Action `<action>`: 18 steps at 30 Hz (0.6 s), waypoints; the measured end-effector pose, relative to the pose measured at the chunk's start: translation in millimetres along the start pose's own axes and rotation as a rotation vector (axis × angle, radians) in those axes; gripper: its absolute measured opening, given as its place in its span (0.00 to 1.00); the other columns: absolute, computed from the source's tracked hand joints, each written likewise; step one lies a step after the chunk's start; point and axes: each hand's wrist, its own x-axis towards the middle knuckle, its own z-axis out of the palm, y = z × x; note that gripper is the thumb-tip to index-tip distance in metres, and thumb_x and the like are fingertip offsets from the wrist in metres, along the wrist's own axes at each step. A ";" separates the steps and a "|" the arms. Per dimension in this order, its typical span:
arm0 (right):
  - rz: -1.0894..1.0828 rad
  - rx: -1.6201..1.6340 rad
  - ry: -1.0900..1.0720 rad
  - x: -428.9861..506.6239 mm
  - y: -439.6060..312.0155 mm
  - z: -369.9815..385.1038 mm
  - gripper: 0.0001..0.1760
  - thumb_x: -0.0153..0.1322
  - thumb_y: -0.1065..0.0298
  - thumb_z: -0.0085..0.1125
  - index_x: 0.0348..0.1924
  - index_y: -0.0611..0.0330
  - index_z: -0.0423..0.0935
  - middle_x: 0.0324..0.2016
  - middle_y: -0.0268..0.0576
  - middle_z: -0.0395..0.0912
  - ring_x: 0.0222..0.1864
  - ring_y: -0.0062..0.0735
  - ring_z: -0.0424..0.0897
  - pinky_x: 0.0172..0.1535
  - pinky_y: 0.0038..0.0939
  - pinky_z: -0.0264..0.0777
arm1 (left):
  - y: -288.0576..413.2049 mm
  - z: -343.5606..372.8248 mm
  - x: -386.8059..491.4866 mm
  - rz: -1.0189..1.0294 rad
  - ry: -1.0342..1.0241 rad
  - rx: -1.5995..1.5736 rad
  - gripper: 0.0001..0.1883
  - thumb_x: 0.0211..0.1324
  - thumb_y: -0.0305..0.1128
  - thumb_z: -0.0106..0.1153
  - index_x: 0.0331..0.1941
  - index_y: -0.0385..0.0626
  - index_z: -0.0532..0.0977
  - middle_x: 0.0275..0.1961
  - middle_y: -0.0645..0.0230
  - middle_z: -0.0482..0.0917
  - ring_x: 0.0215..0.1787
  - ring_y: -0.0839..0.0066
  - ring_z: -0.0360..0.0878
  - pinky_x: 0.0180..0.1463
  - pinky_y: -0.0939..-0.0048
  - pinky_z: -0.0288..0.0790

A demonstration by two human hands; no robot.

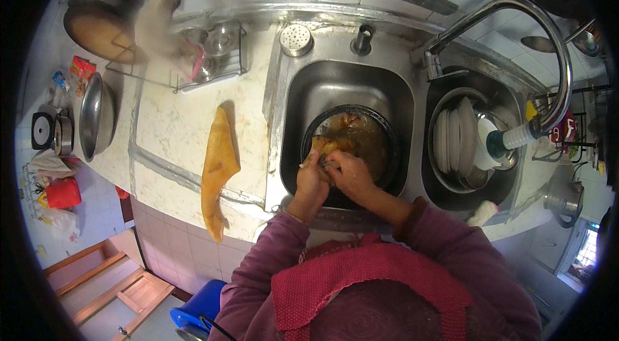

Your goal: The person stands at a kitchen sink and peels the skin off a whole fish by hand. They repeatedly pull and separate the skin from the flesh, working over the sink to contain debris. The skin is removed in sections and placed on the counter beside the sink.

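My left hand (310, 181) and my right hand (352, 172) meet over the near-left rim of a dark round pan (394, 145) in the left sink basin (348, 77). Murky brown water (375, 135) fills the pan, with yellow-brown pieces in it. A yellow-brown piece (333, 144) lies against my left fingers, which grip it. The fingers of my right hand pinch a small greyish wad (325, 165) against it; its material is unclear. On the counter to the left, a long limp yellow-tan piece (220, 157), skin or cloth, hangs over the front edge.
A metal bowl of stacked plates (452, 135) fills the right basin, under a curved faucet (524, 2) with a hose end. A strainer cup (296, 40) stands behind the left basin. Leftward are a wire rack with glasses (220, 43), a hanging cloth (157, 26) and a steel bowl (95, 118).
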 end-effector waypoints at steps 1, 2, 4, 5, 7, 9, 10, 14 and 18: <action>-0.035 -0.001 -0.013 -3.1 -1.9 0.1 0.09 0.65 0.70 0.58 0.37 0.61 0.76 0.35 0.53 0.79 0.40 0.53 0.78 0.43 0.42 0.72 | -0.6 -1.9 -0.6 -0.006 -0.017 -0.005 0.17 0.70 0.32 0.41 0.57 0.36 0.66 0.57 0.58 0.72 0.57 0.67 0.71 0.62 0.64 0.66; -0.070 -0.002 -0.027 -5.4 -2.4 0.3 0.09 0.65 0.69 0.58 0.37 0.61 0.76 0.35 0.52 0.79 0.40 0.53 0.78 0.42 0.42 0.72 | -4.5 -4.0 -2.7 -0.013 0.007 0.000 0.18 0.70 0.33 0.40 0.58 0.37 0.65 0.58 0.59 0.71 0.59 0.66 0.71 0.63 0.63 0.65; -0.058 -0.095 0.021 7.1 11.3 -0.1 0.09 0.65 0.69 0.58 0.38 0.60 0.76 0.34 0.52 0.79 0.39 0.54 0.78 0.42 0.43 0.72 | -10.1 -5.4 -3.6 -0.018 0.042 0.020 0.19 0.70 0.33 0.40 0.60 0.38 0.63 0.60 0.59 0.71 0.61 0.64 0.69 0.66 0.62 0.61; -0.051 -0.142 0.046 13.3 18.2 -0.3 0.09 0.65 0.69 0.58 0.38 0.60 0.76 0.34 0.52 0.79 0.38 0.55 0.78 0.42 0.44 0.72 | -10.7 -6.6 -1.4 -0.013 0.023 0.024 0.19 0.70 0.33 0.40 0.61 0.38 0.63 0.60 0.59 0.70 0.62 0.64 0.69 0.67 0.62 0.61; -0.037 -0.159 0.057 19.0 13.9 -1.6 0.10 0.64 0.69 0.58 0.38 0.60 0.76 0.33 0.53 0.79 0.38 0.56 0.78 0.42 0.45 0.72 | -11.2 -9.4 0.8 -0.005 -0.009 0.029 0.20 0.70 0.34 0.40 0.61 0.39 0.63 0.60 0.59 0.70 0.62 0.64 0.68 0.67 0.61 0.61; 0.008 -0.180 0.087 23.1 21.7 1.2 0.10 0.63 0.69 0.59 0.38 0.60 0.76 0.33 0.54 0.79 0.37 0.56 0.78 0.42 0.45 0.73 | -10.9 -8.6 1.3 -0.006 -0.013 0.027 0.20 0.70 0.34 0.40 0.62 0.39 0.62 0.61 0.59 0.70 0.63 0.64 0.68 0.67 0.61 0.60; 0.049 -0.191 0.110 25.1 37.6 5.2 0.11 0.63 0.69 0.60 0.39 0.60 0.76 0.33 0.54 0.80 0.37 0.57 0.78 0.42 0.45 0.73 | -9.8 -4.1 -0.8 -0.007 -0.015 0.025 0.20 0.70 0.34 0.40 0.62 0.39 0.62 0.61 0.59 0.70 0.63 0.64 0.67 0.67 0.60 0.60; 0.165 -0.285 0.034 29.2 75.8 -7.8 0.13 0.63 0.68 0.60 0.40 0.60 0.76 0.32 0.57 0.79 0.37 0.59 0.78 0.43 0.46 0.73 | -4.4 11.5 -13.5 -0.070 -0.028 -0.004 0.20 0.70 0.35 0.41 0.62 0.39 0.62 0.61 0.59 0.70 0.63 0.63 0.68 0.67 0.59 0.61; 0.308 -0.266 0.047 42.5 79.2 -15.7 0.14 0.65 0.67 0.59 0.43 0.60 0.76 0.36 0.59 0.79 0.39 0.57 0.79 0.44 0.44 0.73 | -5.2 2.4 -9.0 -0.012 -0.056 -0.048 0.20 0.69 0.36 0.44 0.61 0.38 0.63 0.60 0.59 0.71 0.62 0.63 0.69 0.65 0.59 0.63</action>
